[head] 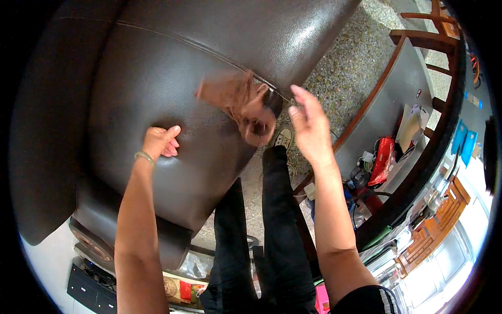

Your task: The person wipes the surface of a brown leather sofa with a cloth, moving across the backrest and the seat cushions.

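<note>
A dark brown leather sofa fills the left and upper part of the view. On its seat, near the front edge, is a brown soft item with folds and a round opening at one end. It is blurred, and I cannot tell whether it is cloth or leather. My right hand is just to the right of it, apart from it, with thumb and fingers spread and nothing in them. Over the seat on the left, my left hand has its fingers curled in and shows nothing held. A pale bangle circles that wrist.
To the right stands a table with a grey lower shelf, bearing a red packet, papers and cables. A canvas shoe rests on the speckled floor. Behind the sofa arm are packets and a black cabinet.
</note>
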Tool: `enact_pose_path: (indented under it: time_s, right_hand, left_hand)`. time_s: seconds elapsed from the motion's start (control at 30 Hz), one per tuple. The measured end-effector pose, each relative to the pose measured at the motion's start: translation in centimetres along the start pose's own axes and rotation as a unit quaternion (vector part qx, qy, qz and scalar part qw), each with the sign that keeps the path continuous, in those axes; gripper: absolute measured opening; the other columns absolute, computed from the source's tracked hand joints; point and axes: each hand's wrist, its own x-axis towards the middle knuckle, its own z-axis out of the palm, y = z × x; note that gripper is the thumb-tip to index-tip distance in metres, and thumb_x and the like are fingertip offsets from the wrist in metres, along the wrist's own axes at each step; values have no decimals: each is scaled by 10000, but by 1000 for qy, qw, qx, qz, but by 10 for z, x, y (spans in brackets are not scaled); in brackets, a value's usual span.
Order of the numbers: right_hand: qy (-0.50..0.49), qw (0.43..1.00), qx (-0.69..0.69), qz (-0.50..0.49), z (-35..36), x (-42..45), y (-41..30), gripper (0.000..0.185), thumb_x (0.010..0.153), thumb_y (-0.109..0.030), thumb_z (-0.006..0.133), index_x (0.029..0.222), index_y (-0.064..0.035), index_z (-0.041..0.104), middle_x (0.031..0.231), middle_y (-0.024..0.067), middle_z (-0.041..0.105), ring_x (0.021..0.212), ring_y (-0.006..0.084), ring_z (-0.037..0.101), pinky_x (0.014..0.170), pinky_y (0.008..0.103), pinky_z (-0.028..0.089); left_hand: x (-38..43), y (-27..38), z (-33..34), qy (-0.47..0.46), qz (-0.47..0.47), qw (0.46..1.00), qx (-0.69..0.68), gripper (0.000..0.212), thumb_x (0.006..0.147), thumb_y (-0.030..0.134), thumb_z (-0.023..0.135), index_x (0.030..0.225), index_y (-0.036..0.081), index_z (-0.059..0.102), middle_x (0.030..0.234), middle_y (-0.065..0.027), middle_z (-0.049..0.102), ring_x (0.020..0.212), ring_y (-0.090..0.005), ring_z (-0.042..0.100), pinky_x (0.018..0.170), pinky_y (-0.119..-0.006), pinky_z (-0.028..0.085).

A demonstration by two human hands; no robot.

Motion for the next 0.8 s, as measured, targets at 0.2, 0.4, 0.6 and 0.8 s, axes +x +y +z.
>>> enact_pose_path:
  time_s: [0.2, 0.4, 0.6, 0.8]
  right_hand:
    - [111, 992, -26, -45, 31, 5, -13, 199, 820, -78, 654, 996, -28, 575, 930, 178, 595, 860, 345, 592, 764, 395, 482]
    - [67, 967, -188, -159, 52, 16, -29, 247, 677, -112, 714, 896, -70, 606, 1013, 102, 576, 987, 307, 534, 862, 430, 401]
    - [-132, 962, 168, -168, 60, -33, -81, 223, 842, -130, 622, 1056, -89, 575, 873, 134, 618, 796, 336, 633, 677, 400, 531]
    - [-213, 899, 369, -100, 36, -21, -121, 248, 875, -104, 619, 1103, -9, 607, 987, 130, 655, 913, 246, 653, 805, 316, 506]
  left_hand:
    - [1, -1, 0, -3, -7, 1000, 7, 483, 818, 430, 683, 630, -9, 615, 547, -121, 607, 434, -192, 606, 399, -269, 481]
    - [3, 6, -1, -12, -26, 1000, 7, 432, 811, 387, 704, 636, 0, 623, 575, -121, 620, 464, -181, 611, 433, -271, 494]
    - [13, -16, -8, -22, 7, 998, -61, 434, 795, 370, 730, 610, -5, 616, 554, -116, 602, 417, -160, 556, 379, -284, 444]
    - [-3, 3, 9, 14, 95, 995, 8, 421, 791, 362, 729, 606, 8, 596, 542, -109, 582, 432, -174, 544, 437, -311, 451]
